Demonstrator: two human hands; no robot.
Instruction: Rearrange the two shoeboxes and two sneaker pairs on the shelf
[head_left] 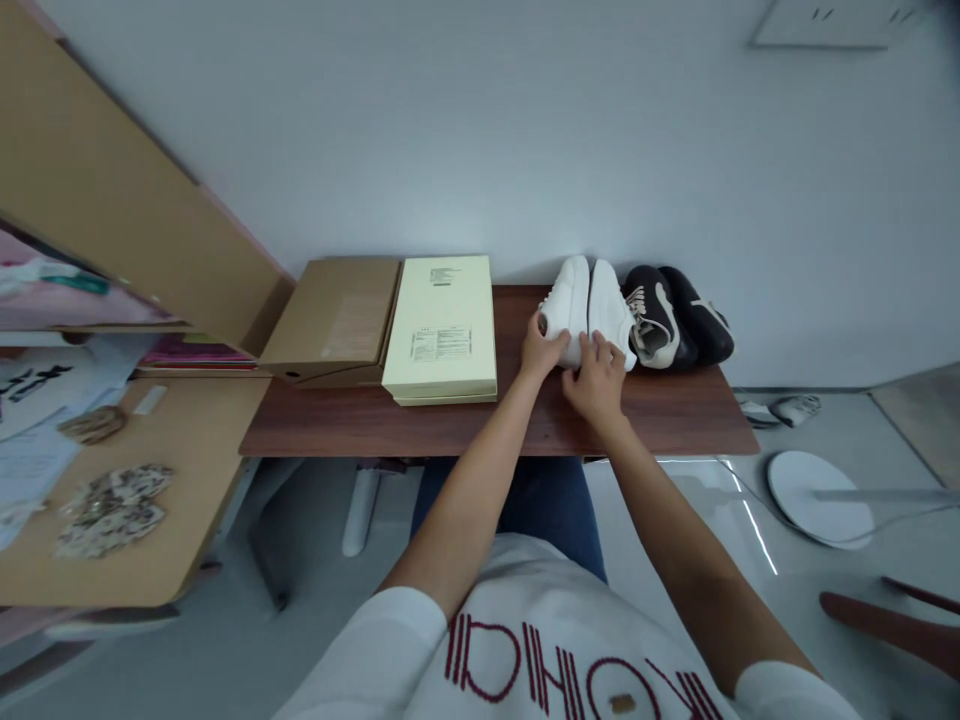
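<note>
A pair of white shoes stands side by side near the back of the dark wood table, the left white shoe (571,290) touching or nearly touching the right white shoe (606,300). My left hand (543,348) is closed around the heel end of the left one. At the heel of the right one, my right hand (598,378) has its fingers on the shoe. Just to the right lies a pair of black shoes with pale trim, the nearer black shoe (651,315) laced and the farther black shoe (697,315) leaning on its side.
Left on the wood table (360,425) are a brown cardboard box (337,310) and a pale yellow box (442,300). A desk (187,500) with papers and patterned cloth items stands further left. A white round base (817,495) with a cable is on the floor right.
</note>
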